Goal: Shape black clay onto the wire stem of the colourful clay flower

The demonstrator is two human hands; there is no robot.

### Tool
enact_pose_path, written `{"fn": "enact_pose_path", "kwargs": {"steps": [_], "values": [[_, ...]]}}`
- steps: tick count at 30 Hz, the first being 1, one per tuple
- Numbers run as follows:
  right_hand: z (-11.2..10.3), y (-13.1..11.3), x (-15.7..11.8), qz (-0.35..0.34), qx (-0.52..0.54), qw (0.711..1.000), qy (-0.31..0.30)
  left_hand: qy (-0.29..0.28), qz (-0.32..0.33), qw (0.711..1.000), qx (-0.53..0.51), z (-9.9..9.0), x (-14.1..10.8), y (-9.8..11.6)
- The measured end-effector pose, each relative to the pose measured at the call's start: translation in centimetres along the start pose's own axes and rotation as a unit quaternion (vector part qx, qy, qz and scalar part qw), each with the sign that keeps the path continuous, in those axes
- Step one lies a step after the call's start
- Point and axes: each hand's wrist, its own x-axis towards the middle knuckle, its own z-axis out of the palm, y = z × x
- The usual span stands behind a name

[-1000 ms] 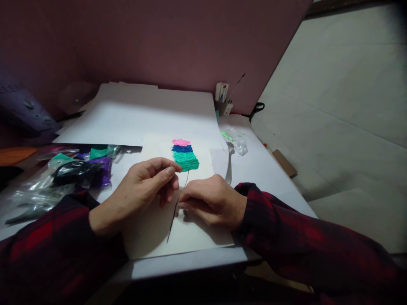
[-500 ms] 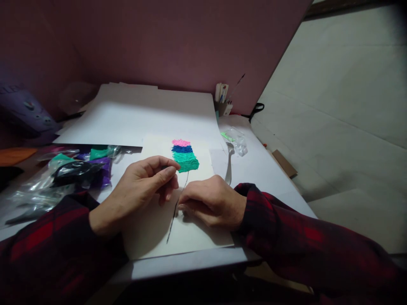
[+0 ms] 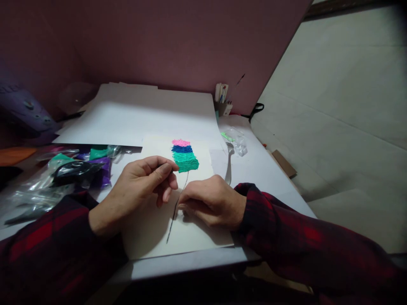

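A cream sheet [image 3: 149, 237] lies near the table's front edge. On it is a textured block of pink, blue and green bands [image 3: 186, 159], with a thin dark line [image 3: 171, 224] running down from its lower edge. My left hand [image 3: 148, 180] hovers left of the line, thumb and forefinger pinched on something small and dark that I cannot make out. Resting on the sheet to the right of the line, my right hand [image 3: 213, 201] has its fingers curled together beside the line. What its fingertips hold, if anything, is hidden.
Plastic bags with black, purple and green material [image 3: 78, 171] lie at the left. Large white sheets [image 3: 152, 112] cover the back. A white fork [image 3: 229, 163], a crumpled clear bag [image 3: 240, 144] and a pen holder [image 3: 222, 101] stand or lie at the right.
The thumb and fingers of my left hand have shifted slightly, and more of the dark bit shows between them. My right hand has hardly moved.
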Motion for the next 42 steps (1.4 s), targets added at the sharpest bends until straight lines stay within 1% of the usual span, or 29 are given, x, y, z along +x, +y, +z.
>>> {"fn": "enact_pose_path", "kwargs": {"steps": [3,9,15,19,22,25,31,34,38,40,42], "values": [[-0.04,0.0,0.01,0.006,-0.008,1.0,-0.004,0.006,0.014,1.0,0.01,0.16,-0.21,0.09],[0.0,0.07,-0.04,0.001,-0.002,1.0,-0.005,0.033,-0.01,0.999,0.014,0.38,-0.1,0.3],[0.13,0.13,-0.07,-0.015,0.013,0.999,0.025,0.04,-0.014,0.999,-0.008,0.25,-0.14,0.3],[0.05,0.11,-0.04,-0.008,0.01,1.0,0.009,0.047,-0.012,0.999,-0.021,0.26,-0.06,0.13],[-0.01,0.11,-0.06,0.001,0.003,1.0,-0.002,0.065,-0.02,0.998,-0.017,0.25,0.08,0.22],[-0.03,0.09,-0.05,-0.002,-0.002,1.0,-0.008,0.08,-0.014,0.997,-0.009,0.22,0.09,0.4],[-0.13,-0.07,0.06,0.003,-0.001,1.0,-0.016,0.066,-0.002,0.998,0.002,0.29,-0.14,0.51],[-0.18,-0.06,0.04,0.006,0.002,1.0,-0.016,0.06,-0.008,0.998,-0.003,0.35,-0.15,0.47],[-0.13,-0.08,-0.05,-0.002,0.001,1.0,-0.013,0.066,-0.021,0.998,-0.003,0.35,-0.04,0.31],[-0.08,-0.21,-0.02,0.007,0.005,1.0,0.012,0.062,-0.022,0.998,-0.011,0.27,0.02,0.14],[-0.06,-0.38,0.11,0.055,0.026,0.994,0.086,0.053,-0.017,0.998,-0.021,0.14,0.07,-0.08]]}}
